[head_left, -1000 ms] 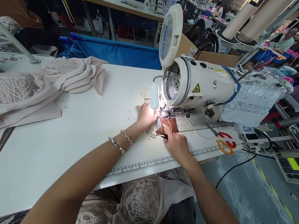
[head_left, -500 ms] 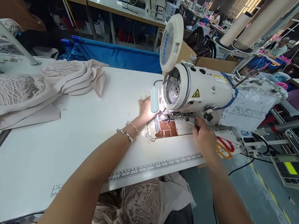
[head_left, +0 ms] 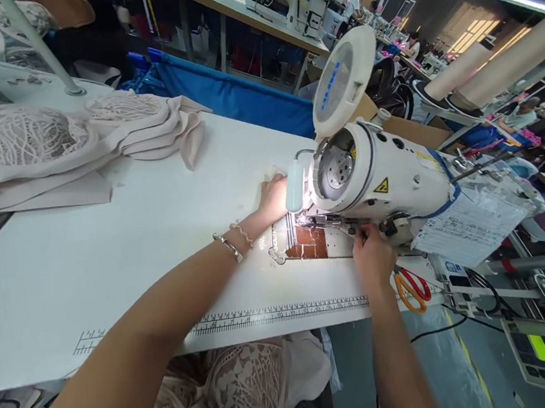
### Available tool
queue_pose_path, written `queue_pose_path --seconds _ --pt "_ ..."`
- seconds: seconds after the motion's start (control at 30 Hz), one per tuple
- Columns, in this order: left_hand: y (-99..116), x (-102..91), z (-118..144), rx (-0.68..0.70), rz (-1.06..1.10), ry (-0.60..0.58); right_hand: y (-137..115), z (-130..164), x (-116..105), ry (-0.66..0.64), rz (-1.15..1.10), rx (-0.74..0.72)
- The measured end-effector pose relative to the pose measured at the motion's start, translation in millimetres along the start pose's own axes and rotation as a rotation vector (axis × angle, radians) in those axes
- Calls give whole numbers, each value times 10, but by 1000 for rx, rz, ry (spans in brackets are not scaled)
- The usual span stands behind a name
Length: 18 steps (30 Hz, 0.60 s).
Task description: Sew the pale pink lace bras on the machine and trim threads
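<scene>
A white sewing machine (head_left: 386,169) with its round end cover (head_left: 345,83) swung up stands on the white table. My left hand (head_left: 274,197) reaches behind the small lamp (head_left: 293,187), by the lit needle area; its fingertips are hidden there. My right hand (head_left: 374,258) is under the machine arm, thumb and fingers pinched together at small dark parts. Whatever they grip is too small to make out. Between the hands lies a brown patch (head_left: 311,242) on the machine bed. Scissors (head_left: 412,288) with orange and red handles rest beside my right wrist.
Beige lace bras (head_left: 27,142) are piled at the table's left, and another lace bra (head_left: 249,378) lies on my lap. A printed ruler (head_left: 284,315) runs along the front edge. A blue cloth bin (head_left: 236,94) stands behind the table; a control panel (head_left: 541,351) is at lower right.
The view has shifted, so the machine appears lower and farther right. Both hands stay at about the same places by the machine, with the right fingers still pinched.
</scene>
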<state>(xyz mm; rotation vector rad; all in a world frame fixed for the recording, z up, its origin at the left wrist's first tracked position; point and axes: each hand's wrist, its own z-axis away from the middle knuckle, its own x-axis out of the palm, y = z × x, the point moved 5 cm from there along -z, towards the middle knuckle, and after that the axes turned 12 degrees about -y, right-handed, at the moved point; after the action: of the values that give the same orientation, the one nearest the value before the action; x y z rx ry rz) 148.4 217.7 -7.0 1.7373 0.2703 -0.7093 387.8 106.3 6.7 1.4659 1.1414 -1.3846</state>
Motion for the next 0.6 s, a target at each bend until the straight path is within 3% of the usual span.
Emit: queue_pose_path --seconds 0.2,0.6 --pt "-67 -19 -44 -64 -5 27 -193 572 228 101 -207 -165" --pt "-67 -20 -62 -75 -34 39 -230 584 192 99 -263 -279"
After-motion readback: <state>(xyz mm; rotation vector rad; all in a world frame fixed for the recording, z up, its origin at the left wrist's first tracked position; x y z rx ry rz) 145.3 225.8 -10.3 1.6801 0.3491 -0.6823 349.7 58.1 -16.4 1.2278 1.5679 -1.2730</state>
